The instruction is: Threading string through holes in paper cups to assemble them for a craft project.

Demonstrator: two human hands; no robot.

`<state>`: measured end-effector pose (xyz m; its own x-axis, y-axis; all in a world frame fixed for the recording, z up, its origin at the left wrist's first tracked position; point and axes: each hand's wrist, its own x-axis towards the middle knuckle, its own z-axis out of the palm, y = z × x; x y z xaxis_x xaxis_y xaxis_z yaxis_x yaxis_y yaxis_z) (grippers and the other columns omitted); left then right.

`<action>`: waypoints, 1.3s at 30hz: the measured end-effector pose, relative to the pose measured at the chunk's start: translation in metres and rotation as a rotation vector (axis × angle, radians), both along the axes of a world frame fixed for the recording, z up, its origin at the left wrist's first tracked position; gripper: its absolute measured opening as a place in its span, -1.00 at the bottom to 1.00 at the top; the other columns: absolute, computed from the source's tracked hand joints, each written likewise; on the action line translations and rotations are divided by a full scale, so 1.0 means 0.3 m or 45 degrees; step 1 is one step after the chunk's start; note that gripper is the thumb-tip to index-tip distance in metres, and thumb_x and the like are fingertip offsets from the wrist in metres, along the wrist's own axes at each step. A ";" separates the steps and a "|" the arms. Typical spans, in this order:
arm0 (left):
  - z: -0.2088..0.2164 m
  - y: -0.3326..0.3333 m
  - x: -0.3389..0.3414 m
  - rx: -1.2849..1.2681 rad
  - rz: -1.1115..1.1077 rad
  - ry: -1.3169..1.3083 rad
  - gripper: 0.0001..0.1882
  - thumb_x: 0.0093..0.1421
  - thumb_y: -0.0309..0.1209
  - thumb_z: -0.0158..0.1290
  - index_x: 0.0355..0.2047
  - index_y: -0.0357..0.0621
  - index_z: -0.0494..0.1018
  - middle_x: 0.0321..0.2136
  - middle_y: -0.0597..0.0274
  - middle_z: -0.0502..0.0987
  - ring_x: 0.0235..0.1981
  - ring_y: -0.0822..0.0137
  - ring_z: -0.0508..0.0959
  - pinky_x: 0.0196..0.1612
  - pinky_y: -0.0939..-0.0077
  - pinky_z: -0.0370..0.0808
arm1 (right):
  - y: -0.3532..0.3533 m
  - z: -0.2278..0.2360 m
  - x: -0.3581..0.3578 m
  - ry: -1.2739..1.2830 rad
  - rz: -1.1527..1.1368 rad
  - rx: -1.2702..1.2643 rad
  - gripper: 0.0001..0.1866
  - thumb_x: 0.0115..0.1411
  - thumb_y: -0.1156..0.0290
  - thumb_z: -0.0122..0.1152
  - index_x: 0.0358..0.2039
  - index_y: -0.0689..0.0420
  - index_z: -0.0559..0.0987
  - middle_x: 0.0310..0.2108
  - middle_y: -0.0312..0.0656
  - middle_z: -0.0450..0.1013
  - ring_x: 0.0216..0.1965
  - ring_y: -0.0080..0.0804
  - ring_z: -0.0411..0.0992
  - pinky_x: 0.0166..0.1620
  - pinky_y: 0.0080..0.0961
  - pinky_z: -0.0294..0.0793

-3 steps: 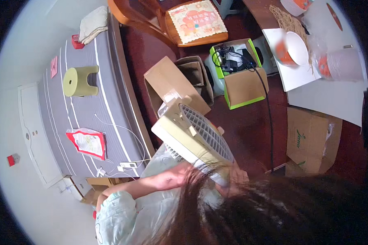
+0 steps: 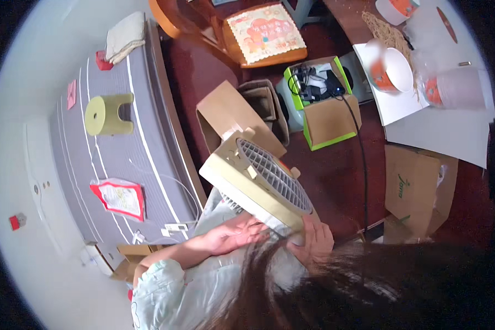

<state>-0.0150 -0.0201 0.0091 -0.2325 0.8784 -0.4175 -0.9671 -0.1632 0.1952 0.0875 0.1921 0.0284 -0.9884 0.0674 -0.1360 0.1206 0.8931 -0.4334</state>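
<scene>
A cream box fan [image 2: 253, 181] with a pale round grille stands tilted on my lap. My right hand [image 2: 313, 239] wraps its fingers over the fan's lower right corner and grips it. By the fan's near lower edge is my left hand [image 2: 234, 234], palm partly upturned and fingers curled in against the casing. What those fingers hold, if anything, is hidden. Long dark hair hangs across the lower part of the view and covers part of my right hand and wrist.
Beyond the fan stand an open brown carton [image 2: 242, 113] and a green-edged box [image 2: 319, 88] of cables, one black cord running from it. On the left, a bed [image 2: 115, 157] bears an olive stool [image 2: 107, 114]. A table [image 2: 434, 132] with paper bowls stands right.
The hair has swung aside, so my right hand's fingers show more plainly on the fan. The fan's upper part sits slightly further left. My whole view has shifted a little.
</scene>
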 end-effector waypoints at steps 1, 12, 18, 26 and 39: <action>0.003 -0.026 -0.066 0.131 0.040 -0.053 -0.22 0.01 -0.26 -0.05 0.17 -0.21 -0.16 0.17 0.13 -0.04 0.21 0.27 -0.05 0.22 0.27 -0.11 | -0.040 0.006 -0.044 0.008 -0.046 0.035 -0.25 -0.41 0.19 0.26 -0.10 0.18 0.35 -0.20 -0.15 0.35 -0.28 -0.19 0.35 -0.25 -0.34 0.37; -0.097 -0.361 -0.490 0.268 -0.108 -0.174 -0.24 0.01 -0.18 -0.07 0.17 -0.09 -0.13 0.18 0.20 -0.05 0.22 0.26 -0.11 0.20 0.21 -0.15 | -0.378 -0.060 -0.414 0.209 -0.124 0.103 -0.21 -0.50 0.26 0.29 -0.10 0.16 0.34 -0.25 -0.17 0.36 -0.33 -0.20 0.35 -0.29 -0.36 0.36; -0.098 -0.383 -0.650 0.200 -0.087 -0.269 -0.31 -0.04 -0.23 -0.03 0.11 -0.14 0.05 0.13 0.21 0.12 0.19 0.25 0.00 0.23 0.19 -0.15 | -0.428 -0.067 -0.544 0.163 -0.182 0.099 -0.28 -0.43 0.26 0.29 -0.11 0.11 0.36 -0.25 -0.24 0.36 -0.30 -0.32 0.34 -0.29 -0.43 0.36; -0.136 -0.387 -0.762 0.298 -0.145 -0.469 -0.45 0.02 -0.27 -0.13 0.05 -0.10 0.13 0.13 0.34 0.11 0.19 0.28 0.00 0.22 0.19 -0.15 | -0.388 -0.086 -0.690 0.060 -0.110 0.056 -0.28 -0.45 0.25 0.30 -0.13 0.08 0.37 -0.23 -0.24 0.36 -0.22 -0.31 0.32 -0.18 -0.36 0.29; -0.426 -0.410 -0.901 0.621 -1.018 -0.384 -0.50 0.19 -0.22 -0.31 0.15 0.49 -0.09 0.22 0.39 -0.16 0.22 0.19 -0.12 0.19 0.07 -0.15 | -0.428 -0.160 -0.773 -0.157 -0.353 -0.003 -0.37 -0.35 0.50 0.26 -0.12 0.06 0.37 -0.17 -0.25 0.38 -0.09 -0.34 0.32 0.14 -0.18 0.06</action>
<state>-0.2852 -0.1430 -0.1186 0.5623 0.8221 0.0886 -0.8257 0.5640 0.0075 -0.1445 0.0637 -0.0195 -0.9083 0.3320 -0.2544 0.4116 0.8179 -0.4021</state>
